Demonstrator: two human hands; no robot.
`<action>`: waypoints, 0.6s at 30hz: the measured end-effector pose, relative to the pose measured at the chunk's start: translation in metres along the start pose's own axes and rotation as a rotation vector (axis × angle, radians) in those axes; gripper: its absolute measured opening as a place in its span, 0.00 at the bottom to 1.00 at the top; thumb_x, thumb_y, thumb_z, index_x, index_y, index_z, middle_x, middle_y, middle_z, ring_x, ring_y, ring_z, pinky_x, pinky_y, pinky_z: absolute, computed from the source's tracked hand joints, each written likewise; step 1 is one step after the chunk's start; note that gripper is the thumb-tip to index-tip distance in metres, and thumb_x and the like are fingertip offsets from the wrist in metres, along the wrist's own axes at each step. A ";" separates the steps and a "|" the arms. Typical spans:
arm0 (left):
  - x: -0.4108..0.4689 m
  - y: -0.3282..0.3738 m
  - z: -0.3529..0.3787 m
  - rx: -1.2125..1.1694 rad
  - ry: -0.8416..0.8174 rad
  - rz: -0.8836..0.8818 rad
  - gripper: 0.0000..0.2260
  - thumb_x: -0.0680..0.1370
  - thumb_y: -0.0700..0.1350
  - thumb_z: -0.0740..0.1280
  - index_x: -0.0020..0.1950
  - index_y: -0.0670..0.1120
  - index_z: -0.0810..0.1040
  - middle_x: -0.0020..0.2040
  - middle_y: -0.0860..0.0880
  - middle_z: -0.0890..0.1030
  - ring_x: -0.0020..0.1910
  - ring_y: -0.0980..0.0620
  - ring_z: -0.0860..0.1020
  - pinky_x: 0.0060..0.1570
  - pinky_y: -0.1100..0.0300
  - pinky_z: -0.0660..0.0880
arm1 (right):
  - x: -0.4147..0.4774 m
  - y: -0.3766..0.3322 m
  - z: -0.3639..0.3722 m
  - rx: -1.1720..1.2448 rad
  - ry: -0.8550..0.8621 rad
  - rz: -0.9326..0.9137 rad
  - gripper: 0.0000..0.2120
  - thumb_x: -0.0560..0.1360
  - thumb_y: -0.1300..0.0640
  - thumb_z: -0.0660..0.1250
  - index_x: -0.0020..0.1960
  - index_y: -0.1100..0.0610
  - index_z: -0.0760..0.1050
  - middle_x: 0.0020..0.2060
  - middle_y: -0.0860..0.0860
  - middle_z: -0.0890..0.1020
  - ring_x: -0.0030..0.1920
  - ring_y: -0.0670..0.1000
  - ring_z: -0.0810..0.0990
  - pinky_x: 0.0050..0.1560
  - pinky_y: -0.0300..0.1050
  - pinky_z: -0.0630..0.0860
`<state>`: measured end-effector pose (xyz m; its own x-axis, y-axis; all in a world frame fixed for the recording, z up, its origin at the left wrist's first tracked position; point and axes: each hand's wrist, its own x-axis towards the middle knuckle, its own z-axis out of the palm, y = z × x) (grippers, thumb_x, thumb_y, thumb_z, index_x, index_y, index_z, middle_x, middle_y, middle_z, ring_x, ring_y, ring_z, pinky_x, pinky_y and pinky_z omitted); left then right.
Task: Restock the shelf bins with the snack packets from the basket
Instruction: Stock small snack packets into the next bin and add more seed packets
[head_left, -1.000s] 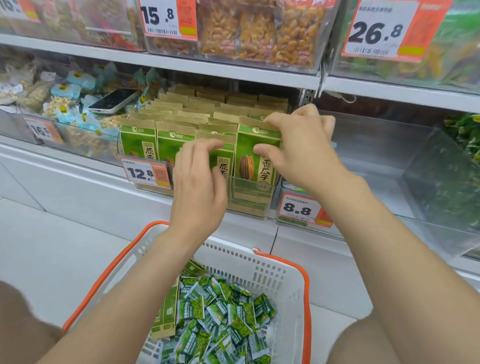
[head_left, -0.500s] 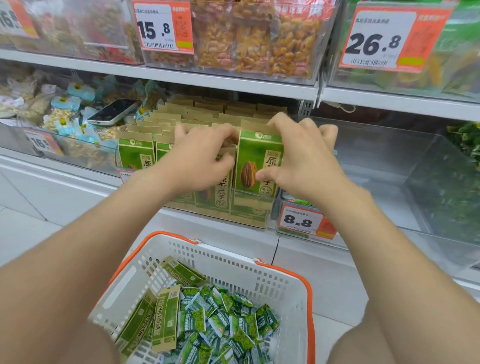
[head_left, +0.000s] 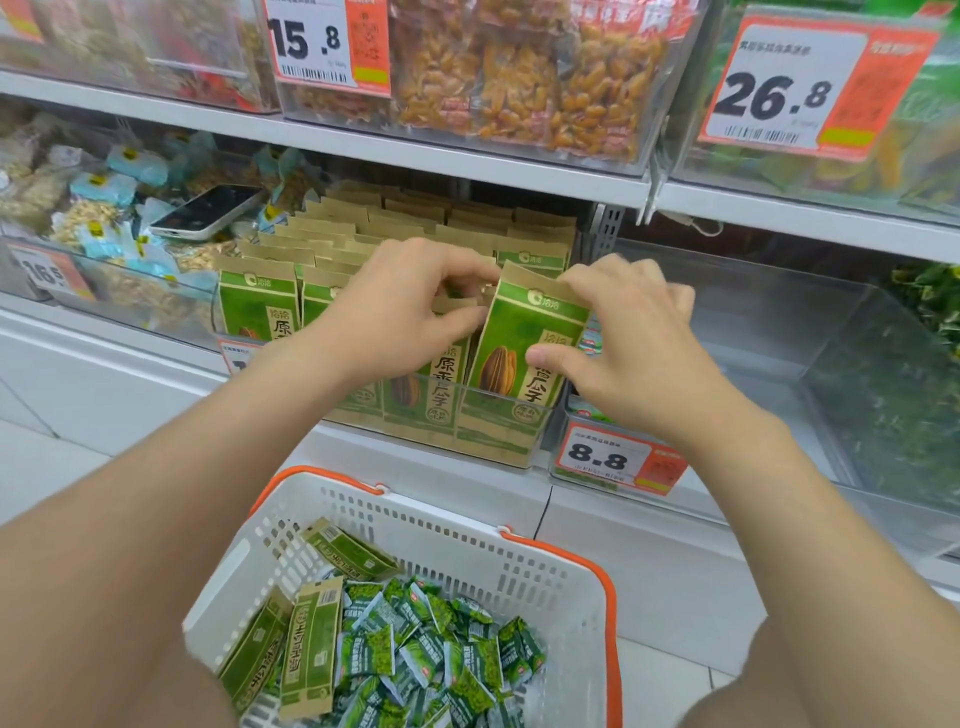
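Two hands are working at the front row of the clear shelf bin (head_left: 498, 441). The right hand (head_left: 618, 343) is pinching the tilted sunflower seed packet (head_left: 519, 338), thumb on its face, fingers over its top. The left hand (head_left: 410, 312) is curling its fingers round the tops of the neighbouring packets (head_left: 441, 379). Below, the white basket (head_left: 467, 540) is holding more seed packets (head_left: 311, 644) and small green sachets (head_left: 441, 654).
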<state>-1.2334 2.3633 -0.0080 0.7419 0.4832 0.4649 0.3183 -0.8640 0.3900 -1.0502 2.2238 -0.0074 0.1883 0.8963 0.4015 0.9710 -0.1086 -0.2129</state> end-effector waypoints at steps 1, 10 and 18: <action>0.001 -0.001 0.000 0.016 -0.030 0.021 0.10 0.80 0.47 0.69 0.56 0.60 0.85 0.48 0.60 0.82 0.47 0.60 0.77 0.51 0.55 0.76 | 0.001 0.000 0.000 0.019 -0.011 0.013 0.20 0.73 0.37 0.74 0.59 0.44 0.75 0.55 0.45 0.71 0.59 0.52 0.67 0.56 0.51 0.59; 0.022 -0.003 0.003 0.186 -0.072 -0.027 0.11 0.80 0.42 0.69 0.57 0.55 0.86 0.55 0.54 0.77 0.51 0.52 0.76 0.56 0.47 0.78 | 0.009 -0.009 0.005 -0.058 -0.216 0.012 0.20 0.73 0.37 0.75 0.57 0.44 0.73 0.75 0.47 0.68 0.73 0.56 0.65 0.67 0.58 0.61; 0.021 -0.005 0.003 0.098 -0.077 -0.027 0.05 0.82 0.48 0.71 0.51 0.56 0.86 0.52 0.55 0.75 0.54 0.51 0.75 0.61 0.45 0.74 | 0.010 -0.006 0.011 -0.069 -0.300 0.009 0.16 0.74 0.33 0.70 0.49 0.43 0.72 0.78 0.50 0.64 0.79 0.54 0.57 0.73 0.65 0.54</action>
<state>-1.2177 2.3767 -0.0027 0.7743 0.4972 0.3914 0.3919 -0.8624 0.3203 -1.0557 2.2386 -0.0122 0.1547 0.9810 0.1172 0.9793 -0.1366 -0.1495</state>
